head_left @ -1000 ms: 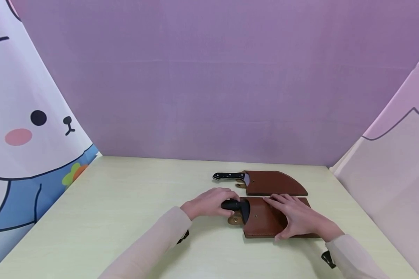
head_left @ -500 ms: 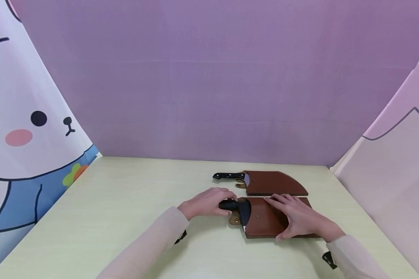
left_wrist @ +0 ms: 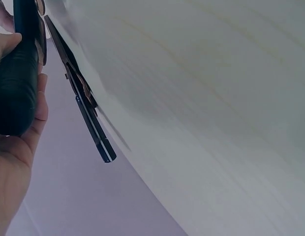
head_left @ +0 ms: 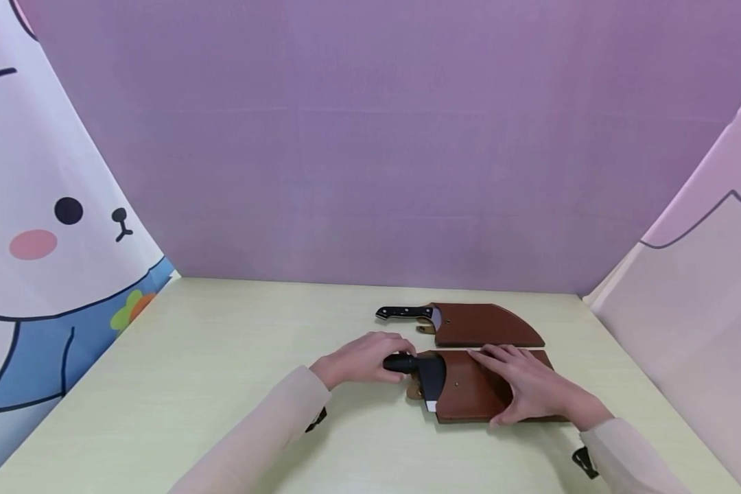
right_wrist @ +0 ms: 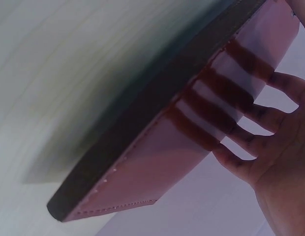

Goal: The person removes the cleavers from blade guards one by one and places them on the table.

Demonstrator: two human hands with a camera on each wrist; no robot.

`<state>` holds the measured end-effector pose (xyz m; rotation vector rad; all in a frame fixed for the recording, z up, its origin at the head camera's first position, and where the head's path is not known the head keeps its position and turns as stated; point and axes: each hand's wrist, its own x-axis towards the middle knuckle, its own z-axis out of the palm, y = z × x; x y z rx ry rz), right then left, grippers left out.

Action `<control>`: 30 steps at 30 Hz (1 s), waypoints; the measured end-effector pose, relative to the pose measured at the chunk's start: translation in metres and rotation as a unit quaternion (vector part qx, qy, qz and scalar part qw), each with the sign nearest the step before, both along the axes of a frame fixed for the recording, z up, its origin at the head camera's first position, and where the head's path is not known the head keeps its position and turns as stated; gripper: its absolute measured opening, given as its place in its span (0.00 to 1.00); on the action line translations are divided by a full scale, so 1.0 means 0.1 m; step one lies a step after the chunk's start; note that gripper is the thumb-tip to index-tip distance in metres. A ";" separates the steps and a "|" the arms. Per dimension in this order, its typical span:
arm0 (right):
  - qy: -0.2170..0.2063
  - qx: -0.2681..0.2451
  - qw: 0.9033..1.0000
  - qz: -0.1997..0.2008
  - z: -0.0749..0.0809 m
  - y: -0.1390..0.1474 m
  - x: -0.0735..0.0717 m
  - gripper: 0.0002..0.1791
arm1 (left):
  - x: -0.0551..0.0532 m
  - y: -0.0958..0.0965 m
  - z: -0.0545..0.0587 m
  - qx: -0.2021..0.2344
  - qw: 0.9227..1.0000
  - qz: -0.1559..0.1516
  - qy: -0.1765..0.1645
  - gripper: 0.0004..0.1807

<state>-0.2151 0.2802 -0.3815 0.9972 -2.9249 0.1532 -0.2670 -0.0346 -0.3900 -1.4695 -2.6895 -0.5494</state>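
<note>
In the head view my left hand (head_left: 364,357) grips the black handle (head_left: 398,363) of a cleaver. The dark upper blade (head_left: 432,374) and a bright strip at its edge show outside a brown leather sheath (head_left: 466,401); the rest of the blade is hidden inside. My right hand (head_left: 525,384) spans the sheath, thumb at its near edge and fingers at its far edge. The left wrist view shows fingers and thumb round the handle (left_wrist: 15,93). Fingertips touch the stitched sheath (right_wrist: 142,167) in the right wrist view. A tan snap strap (head_left: 414,391) hangs by the sheath mouth.
Just behind lies a second knife (head_left: 404,312), black-handled, in its own brown curved sheath (head_left: 488,326). Both lie on a pale wooden table (head_left: 241,343). A purple backdrop (head_left: 370,171) stands at the far edge, with printed cloth (head_left: 49,274) at the left.
My left hand has moved slightly left with the cleaver handle, and more of the blade now shows outside the sheath. The right hand and sheath have shifted slightly right.
</note>
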 end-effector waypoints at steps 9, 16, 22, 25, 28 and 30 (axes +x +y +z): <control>0.008 -0.001 1.000 0.000 0.00 0.02 -0.01 0.61 | -0.01 -0.05 -0.01 0.006 1.000 0.000 -0.005 0.18; 0.021 -0.008 1.000 0.010 -0.01 0.03 -0.01 0.60 | -0.01 -0.08 -0.01 0.007 1.000 -0.004 -0.009 0.17; 0.041 -0.007 0.999 0.016 -0.03 0.05 -0.01 0.60 | -0.01 -0.10 0.00 0.011 1.000 -0.005 -0.015 0.17; 0.028 -0.004 1.000 0.009 -0.02 0.06 -0.02 0.60 | -0.01 -0.12 0.00 0.013 1.000 -0.004 -0.016 0.17; 0.020 0.001 1.000 0.003 -0.01 0.07 -0.02 0.59 | -0.01 -0.14 0.00 0.015 1.000 -0.004 -0.013 0.17; 0.017 0.001 1.000 0.002 -0.01 0.08 -0.02 0.59 | -0.01 -0.16 0.00 0.016 1.000 -0.005 -0.012 0.17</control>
